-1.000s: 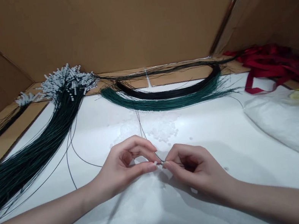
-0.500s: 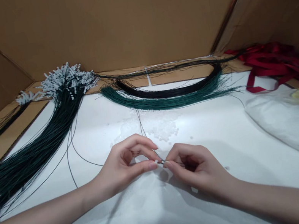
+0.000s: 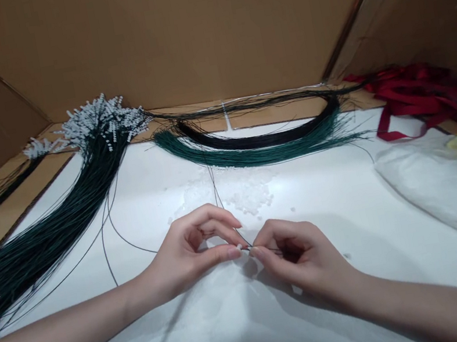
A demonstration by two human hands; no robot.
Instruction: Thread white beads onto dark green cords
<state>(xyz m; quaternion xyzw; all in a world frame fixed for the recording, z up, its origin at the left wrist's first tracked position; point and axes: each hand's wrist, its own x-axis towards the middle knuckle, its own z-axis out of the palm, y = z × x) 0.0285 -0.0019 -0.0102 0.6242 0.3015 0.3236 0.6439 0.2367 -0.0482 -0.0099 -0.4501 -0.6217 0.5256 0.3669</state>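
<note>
So right up front, the left hand (image 3: 177, 256) is pinching a little white bead (image 3: 239, 247) at the thumb tip, upper finger arching loosely above it. The right hand (image 3: 310, 257) is pressing thumb and forefinger together on the dark wire (image 3: 242, 236) just beside that bead, other fingers curling in. Looks to me like the bead-on-wire step is happening; whether the wire's getting threaded or twisted, I honestly can't tell. My guess is the next move is calling for a steady left pinch while the right is working the wire. Past the hands, loose white beads (image 3: 248, 197) are lying on the white desk (image 3: 328, 183), with a clear plastic bag (image 3: 447, 185) sitting off right. A fat dark green wire bundle (image 3: 54, 237) is sprawling left, its beaded tips (image 3: 100, 123) pointing away. Farther back, green (image 3: 253, 158) and black wire bundles (image 3: 250, 142) are curving together, red ribbon (image 3: 414, 97) is piling up right, and a cardboard wall (image 3: 187, 37) is standing behind everything.
</note>
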